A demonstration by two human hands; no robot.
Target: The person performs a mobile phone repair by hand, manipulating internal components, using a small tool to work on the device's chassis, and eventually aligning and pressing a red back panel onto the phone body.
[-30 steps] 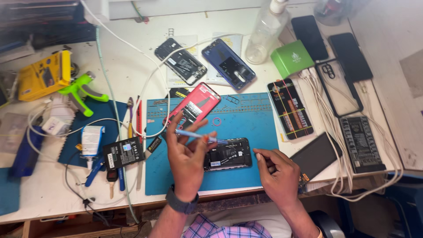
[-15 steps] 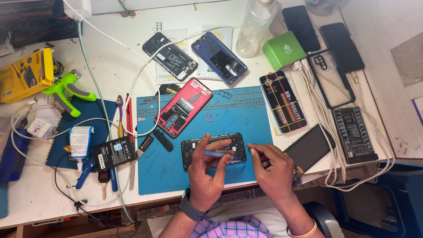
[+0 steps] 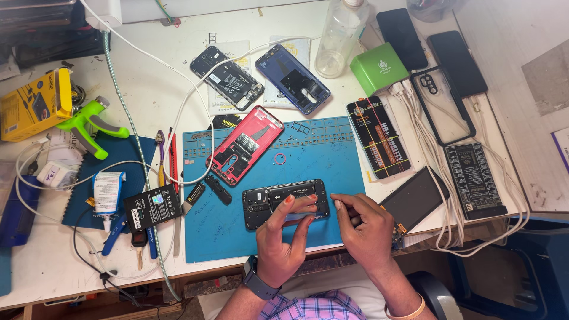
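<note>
Left hand [image 3: 283, 240] pinches a thin tool [image 3: 305, 216] over the opened phone [image 3: 286, 202] — right hand [image 3: 364, 228], fingers curled, steadies its edge.

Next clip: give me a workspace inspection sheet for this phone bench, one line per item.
Surface: white bench with blue mat.
Job's things: opened black phone on the mat, thin blue tool across it.
Clutter: red phone back, two opened phones, green box, bottle, loose battery.
Grippers: left hand pinches the tool; right hand touches the phone's right end.
Cables: white leads at right edge; braided cable left.
Surroundings: blue chair.
</note>
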